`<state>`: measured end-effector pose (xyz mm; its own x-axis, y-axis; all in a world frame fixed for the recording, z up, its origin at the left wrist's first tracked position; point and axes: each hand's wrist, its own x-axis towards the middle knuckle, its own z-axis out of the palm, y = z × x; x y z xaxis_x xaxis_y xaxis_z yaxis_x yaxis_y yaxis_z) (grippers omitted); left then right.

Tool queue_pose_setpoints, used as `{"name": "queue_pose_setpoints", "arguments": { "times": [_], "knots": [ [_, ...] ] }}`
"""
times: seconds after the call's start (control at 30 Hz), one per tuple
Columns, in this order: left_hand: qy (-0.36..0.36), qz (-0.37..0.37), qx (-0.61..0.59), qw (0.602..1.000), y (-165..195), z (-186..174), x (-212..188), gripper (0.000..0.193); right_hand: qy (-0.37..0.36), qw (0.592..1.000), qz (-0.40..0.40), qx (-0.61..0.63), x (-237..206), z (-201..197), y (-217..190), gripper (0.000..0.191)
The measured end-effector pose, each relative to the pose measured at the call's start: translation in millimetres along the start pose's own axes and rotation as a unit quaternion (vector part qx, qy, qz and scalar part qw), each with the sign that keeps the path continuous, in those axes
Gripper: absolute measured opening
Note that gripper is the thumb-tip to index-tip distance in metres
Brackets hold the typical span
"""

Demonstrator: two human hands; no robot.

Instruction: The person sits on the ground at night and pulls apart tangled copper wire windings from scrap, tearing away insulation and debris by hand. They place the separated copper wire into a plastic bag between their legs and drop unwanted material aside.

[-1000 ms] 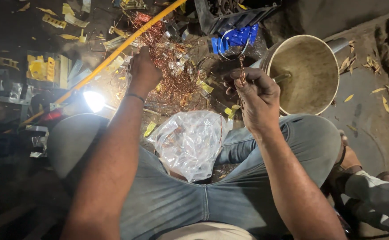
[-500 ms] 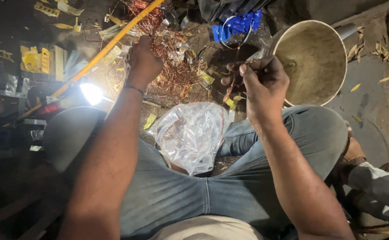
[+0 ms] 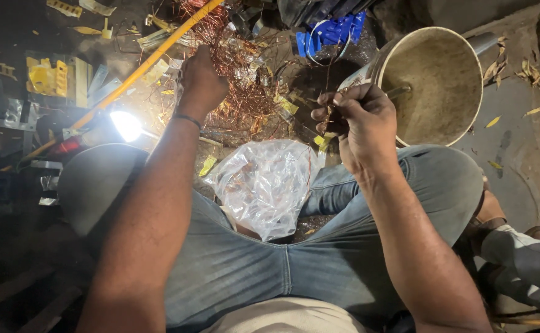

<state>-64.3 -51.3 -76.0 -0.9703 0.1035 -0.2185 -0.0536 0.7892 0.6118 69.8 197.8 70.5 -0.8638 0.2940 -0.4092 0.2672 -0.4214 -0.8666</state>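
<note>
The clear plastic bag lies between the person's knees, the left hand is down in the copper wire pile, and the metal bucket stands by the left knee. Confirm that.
One detail is off: the metal bucket stands by the right knee, as the head view shows. The clear plastic bag does lie between the knees, and the left hand is in the copper wire pile.

One camera sat on my head and looked steeply down over my chest and lap; no second view existed to share the scene. It faced forward and downward, close enough that both my forearms ran from the bottom edge up into the middle of the frame. My left hand (image 3: 201,83) lay in the upper centre, my right hand (image 3: 357,120) right of centre at about the same depth. Ground beyond my left hand filled the top edge. The pail (image 3: 433,83) just beyond my right hand marked the upper right. My knees bounded the frame's middle band on either side.
</note>
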Motion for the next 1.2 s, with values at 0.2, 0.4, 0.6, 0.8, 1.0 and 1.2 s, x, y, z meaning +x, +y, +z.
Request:
{"name": "queue_pose_setpoints", "arguments": {
  "times": [0.2,0.4,0.6,0.8,1.0,1.2],
  "knots": [
    [0.006,0.005,-0.004,1.0,-1.0,2.4,-0.5,0.049,-0.036,0.998,0.0,0.044,-1.2,-1.0,0.2,0.011],
    [0.003,0.013,0.006,1.0,-2.9,3.4,0.3,0.049,-0.053,0.997,0.001,0.057,-1.7,-3.3,1.4,0.012],
    [-0.016,-0.006,0.001,1.0,-0.1,1.9,-0.7,0.052,-0.069,0.993,0.005,0.096,-4.1,-4.6,0.7,0.011],
    [0.077,-0.026,0.12,0.99,31.3,-18.5,-20.1,0.088,-0.046,0.996,0.036,0.072,-5.0,3.3,4.4,0.01],
    [0.069,0.314,-0.104,0.941,97.8,-48.6,-74.3,0.036,-0.023,0.997,0.051,0.053,6.1,2.8,9.0,0.01],
    [-0.097,0.382,-0.244,0.886,133.0,-46.0,-110.6,0.035,0.034,0.999,-0.006,0.023,25.2,-10.1,24.5,0.018]
  ]
}}
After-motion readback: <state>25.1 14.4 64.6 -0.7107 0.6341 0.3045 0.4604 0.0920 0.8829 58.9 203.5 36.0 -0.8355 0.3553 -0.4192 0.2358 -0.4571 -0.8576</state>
